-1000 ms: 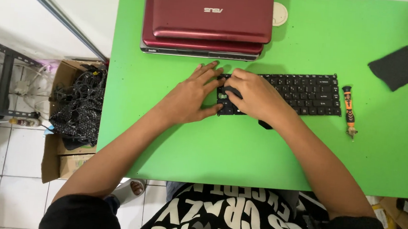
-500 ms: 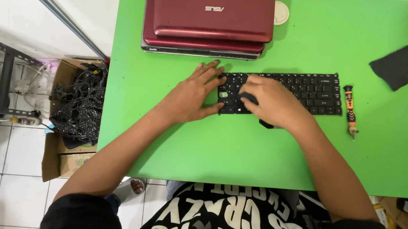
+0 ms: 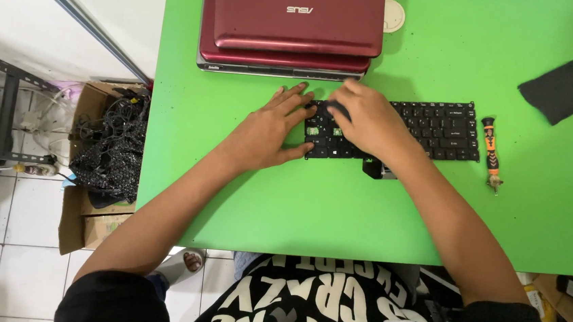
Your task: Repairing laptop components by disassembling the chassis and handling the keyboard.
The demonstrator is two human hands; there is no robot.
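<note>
A loose black laptop keyboard (image 3: 439, 129) lies flat on the green table (image 3: 378, 202). My left hand (image 3: 272, 129) rests flat at its left end, fingers spread, thumb and fingertips touching the edge. My right hand (image 3: 368, 120) lies on the keyboard's left half, fingers curled down on the keys near the top edge. Whether it pinches anything is hidden. A small black flat part (image 3: 378, 169) sticks out from under my right wrist, below the keyboard.
Two closed red laptops (image 3: 291, 18) are stacked at the table's far edge, a white round disc (image 3: 393, 16) beside them. An orange-and-black screwdriver (image 3: 490, 151) lies right of the keyboard, a black cloth (image 3: 559, 90) farther right. A cardboard box of cables (image 3: 107, 150) stands on the floor at left.
My right hand has shifted along the keyboard's left half, ending up nearer the top edge. The left hand and keyboard have stayed in place.
</note>
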